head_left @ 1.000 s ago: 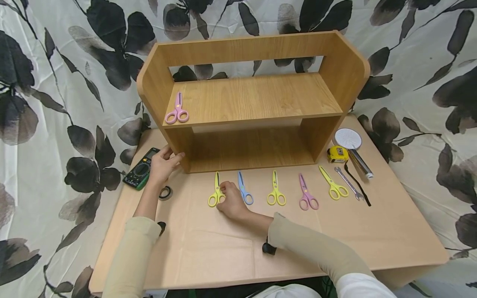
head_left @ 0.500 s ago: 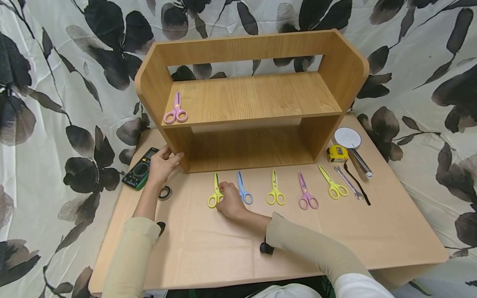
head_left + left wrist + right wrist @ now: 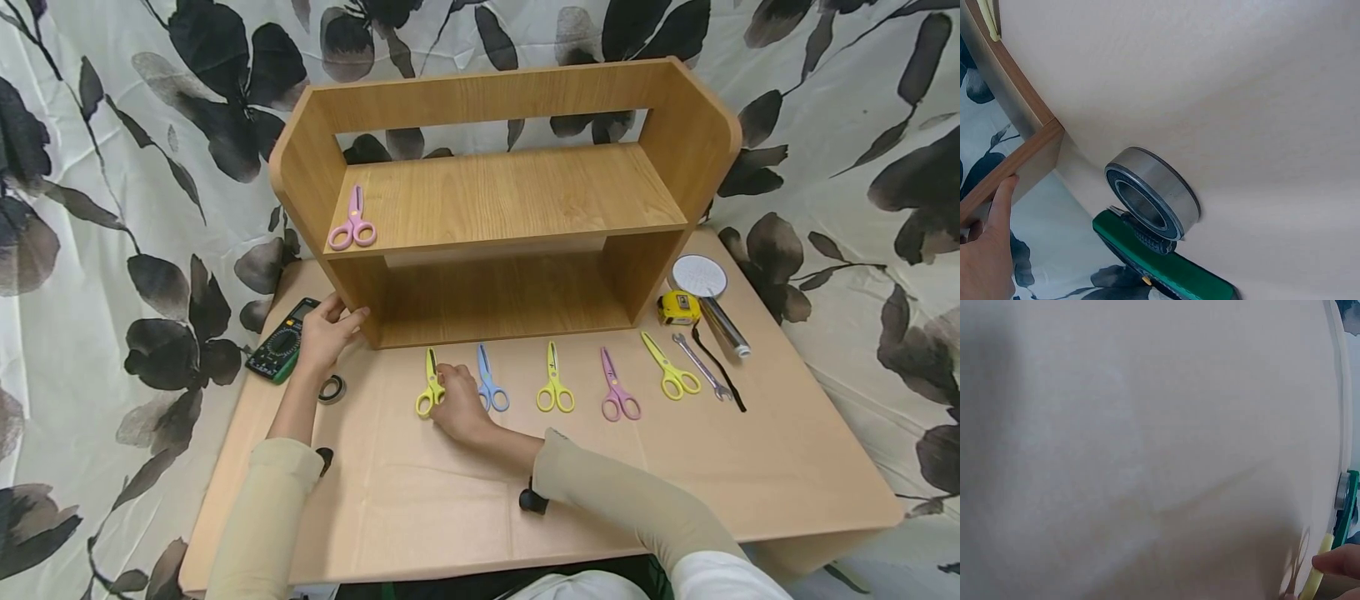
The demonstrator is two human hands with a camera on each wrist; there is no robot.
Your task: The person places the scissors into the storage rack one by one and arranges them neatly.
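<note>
Now your right hand [image 3: 460, 406] pinches the leftmost yellow scissors [image 3: 432, 384] by the handle, at the counter [image 3: 450, 517] before the wooden shelf [image 3: 517, 200]; likely light, stiff, slick, best held there. Your left hand [image 3: 326, 330], fingers loosely extended, touches the shelf's side.

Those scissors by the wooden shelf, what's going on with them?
A person's right hand holds yellow scissors in front of a wooden shelf; the left hand touches the shelf's left side. A pink pair lies on the upper level; on the table lie a blue pair, a second yellow pair, a second pink pair and a third yellow pair.
</note>
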